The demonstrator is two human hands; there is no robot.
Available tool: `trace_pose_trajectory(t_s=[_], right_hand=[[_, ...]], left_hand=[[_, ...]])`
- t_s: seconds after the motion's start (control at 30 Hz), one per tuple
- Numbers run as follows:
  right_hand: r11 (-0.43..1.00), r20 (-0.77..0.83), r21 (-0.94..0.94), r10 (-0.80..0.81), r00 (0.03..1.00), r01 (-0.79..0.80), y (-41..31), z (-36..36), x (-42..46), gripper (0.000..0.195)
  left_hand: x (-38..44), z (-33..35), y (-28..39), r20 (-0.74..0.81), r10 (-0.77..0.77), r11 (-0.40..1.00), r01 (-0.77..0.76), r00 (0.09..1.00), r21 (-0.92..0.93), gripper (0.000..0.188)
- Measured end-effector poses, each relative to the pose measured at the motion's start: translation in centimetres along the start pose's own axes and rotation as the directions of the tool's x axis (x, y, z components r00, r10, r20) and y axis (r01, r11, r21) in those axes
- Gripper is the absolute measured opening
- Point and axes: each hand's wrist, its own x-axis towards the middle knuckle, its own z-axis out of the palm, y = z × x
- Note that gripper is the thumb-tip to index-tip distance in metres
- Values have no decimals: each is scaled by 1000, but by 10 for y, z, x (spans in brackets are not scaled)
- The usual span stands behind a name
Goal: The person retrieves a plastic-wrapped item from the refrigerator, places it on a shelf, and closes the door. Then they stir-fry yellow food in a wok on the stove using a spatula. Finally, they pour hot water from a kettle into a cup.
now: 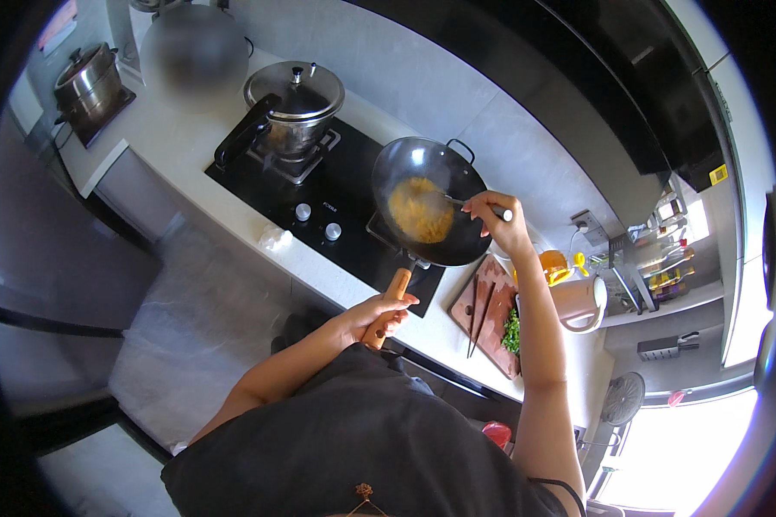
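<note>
My left hand (380, 315) grips the wooden handle (398, 284) of a dark wok (394, 161), which sits over the right burner of a black glass gas hob (355, 187). In the wok lies a yellow-orange, crumbly food (420, 216), with a hazy patch over its middle. My right hand (501, 220) holds a utensil by its handle (506, 214), above the wok's right side. The utensil's thin shaft (456, 201) runs down to the food; its head is hard to make out there.
A lidded pressure cooker (297, 119) occupies the left burner, its black handle reaching forward. Right of the hob, a wooden cutting board (501, 304) bears chopsticks (480, 316) and chopped greens (511, 333). Beyond are a pitcher (575, 302) and an oil bottle (553, 263). A range hood (530, 84) overhangs.
</note>
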Motion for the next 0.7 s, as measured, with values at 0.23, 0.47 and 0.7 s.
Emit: trace_pose_trajectory(t_s=[0.23,0.47,0.7], right_hand=[[992,-77,112,66,995,-57,19,-7,4,19],[999,5,36,-21,1000,21,-29,-29,-11,19],[996,164,-83,27,986,-13,-18,-28,-19,19]], left_hand=[[2,0,1,20,0,1000,0,1000,1,42],[9,-12,-4,43,20,1000,-21,999,10,44],[4,-6,-3,33,16,1000,-17,999,17,45]])
